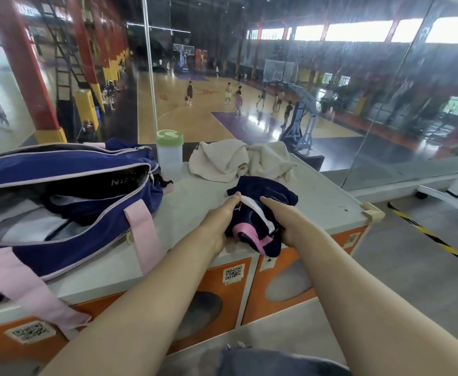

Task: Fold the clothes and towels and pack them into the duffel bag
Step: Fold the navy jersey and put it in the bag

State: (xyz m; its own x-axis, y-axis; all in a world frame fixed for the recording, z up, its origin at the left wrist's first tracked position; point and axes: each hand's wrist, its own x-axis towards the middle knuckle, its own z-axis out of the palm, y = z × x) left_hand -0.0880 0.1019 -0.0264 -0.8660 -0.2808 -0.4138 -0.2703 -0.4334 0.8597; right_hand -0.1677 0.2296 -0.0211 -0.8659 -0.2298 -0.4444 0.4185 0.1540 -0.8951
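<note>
Beyond a glass wall (371, 109) lies an indoor basketball court (195, 115) with players scattered over the wood floor. Against the glass stands a grey-topped locker cabinet (195, 202) with orange doors and QR stickers. On its left half sits the navy duffel bag (67, 202) with pink straps — unzipped, its mouth gaping toward the camera, dark and pale fabric inside. At the far edge lies a crumpled cream towel (236, 161), and between it and the bag stands a clear bottle (169, 154) with a green lid. Near the front edge, just before the towel, a bunched navy garment (263, 213) with pink and white trim is held from both sides — left hand (219, 221) and right hand (290, 221) each gripping its folds.
</note>
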